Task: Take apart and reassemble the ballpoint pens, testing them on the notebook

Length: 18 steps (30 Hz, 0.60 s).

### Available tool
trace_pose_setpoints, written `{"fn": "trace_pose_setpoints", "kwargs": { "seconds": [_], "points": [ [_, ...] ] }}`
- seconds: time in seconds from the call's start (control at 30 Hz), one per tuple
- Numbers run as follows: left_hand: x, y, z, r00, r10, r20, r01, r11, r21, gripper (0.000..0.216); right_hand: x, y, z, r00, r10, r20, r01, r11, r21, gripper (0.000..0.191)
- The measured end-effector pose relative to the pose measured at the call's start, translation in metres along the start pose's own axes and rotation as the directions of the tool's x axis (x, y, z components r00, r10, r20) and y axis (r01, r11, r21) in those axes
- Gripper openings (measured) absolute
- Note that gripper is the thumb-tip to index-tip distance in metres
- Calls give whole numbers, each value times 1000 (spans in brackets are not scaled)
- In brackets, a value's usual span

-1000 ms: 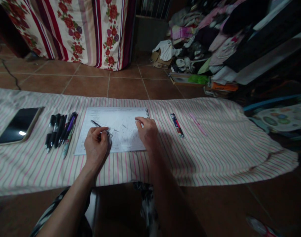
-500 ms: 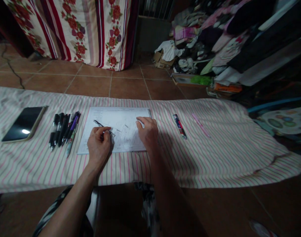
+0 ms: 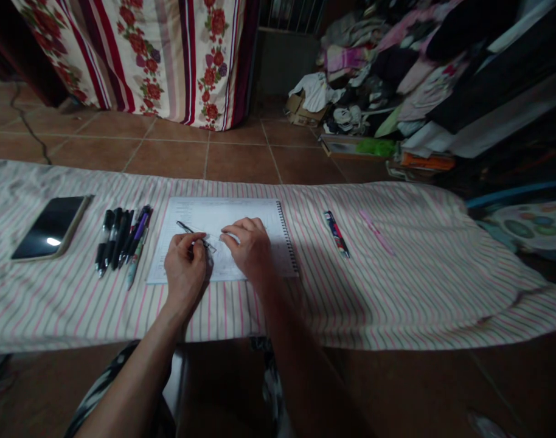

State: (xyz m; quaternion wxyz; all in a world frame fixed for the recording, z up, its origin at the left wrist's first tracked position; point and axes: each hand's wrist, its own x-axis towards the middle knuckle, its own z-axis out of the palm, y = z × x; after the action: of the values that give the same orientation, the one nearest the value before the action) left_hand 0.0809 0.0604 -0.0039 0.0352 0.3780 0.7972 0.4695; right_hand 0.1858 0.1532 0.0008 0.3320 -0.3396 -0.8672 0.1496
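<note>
My left hand is closed in a pinch around a dark, slim pen, whose back end sticks out at the upper left and whose other end points right. Both hands are over an open spiral notebook with small marks on its page. Just right of the pen's end, my right hand has its thumb and forefinger drawn together. Whatever sits between those fingertips is too small to make out. Part of the page is hidden under the right hand and forearm.
Left of the notebook lie a row of several pens and a phone. To the right are a dark patterned pen and a pink pen. A striped cloth covers the surface. Clothes are piled behind.
My right hand has moved left across the page, close to the pen, uncovering the spiral binding. My left hand keeps its pinch on the pen. The whole view has shifted slightly.
</note>
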Motion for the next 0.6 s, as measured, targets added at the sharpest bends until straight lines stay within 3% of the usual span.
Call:
{"fn": "trace_pose_setpoints", "kwargs": {
  "seconds": [0.23,0.6],
  "points": [
    [0,1,-2,1000,-13,-2,13,1000,-18,26,-1,-8,5,993,-21,116,23,1000,-14,12],
    [0,3,-2,1000,6,-3,-6,1000,-4,24,0,-10,6,998,-16,59,21,997,-80,14]
  ]
}}
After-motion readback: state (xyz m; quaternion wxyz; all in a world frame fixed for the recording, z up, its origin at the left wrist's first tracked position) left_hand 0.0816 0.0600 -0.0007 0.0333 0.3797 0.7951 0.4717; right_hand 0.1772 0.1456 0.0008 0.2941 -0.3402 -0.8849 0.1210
